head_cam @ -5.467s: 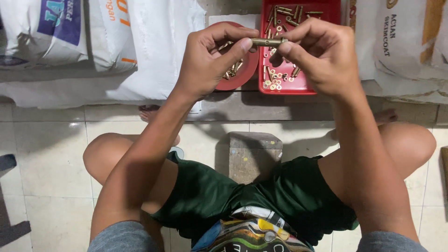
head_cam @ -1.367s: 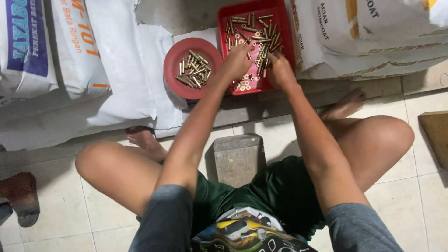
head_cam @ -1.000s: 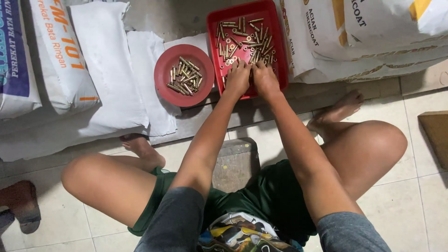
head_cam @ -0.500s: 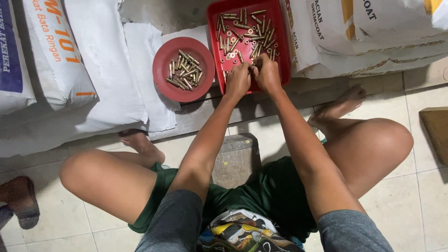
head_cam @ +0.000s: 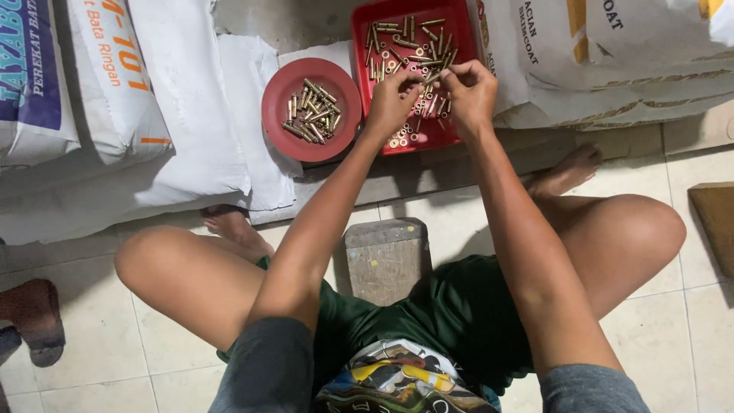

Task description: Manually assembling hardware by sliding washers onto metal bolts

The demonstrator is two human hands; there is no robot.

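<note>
Left hand [head_cam: 396, 98] and right hand [head_cam: 468, 86] (fingertips together) over red tray [head_cam: 367, 46] of brass bolts [head_cam: 405, 42].

white printed sacks [head_cam: 115, 92], both sides [head_cam: 612, 61]

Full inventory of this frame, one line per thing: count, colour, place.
Rectangular tray: one, red, top centre, on the sacks.
Brass bolts and washers: many, gold, loose in the tray.
Round dish: one, dark red, left of the tray.
Assembled bolts: a small pile, gold, in the dish.
Sacks: several, white with print, along the top.
Block: one, grey, on the tiled floor between the knees.
Another person's foot: one, left edge.
Left hand: over the tray, fingers among the bolts.
Right hand: over the tray, pinching a bolt.
</note>
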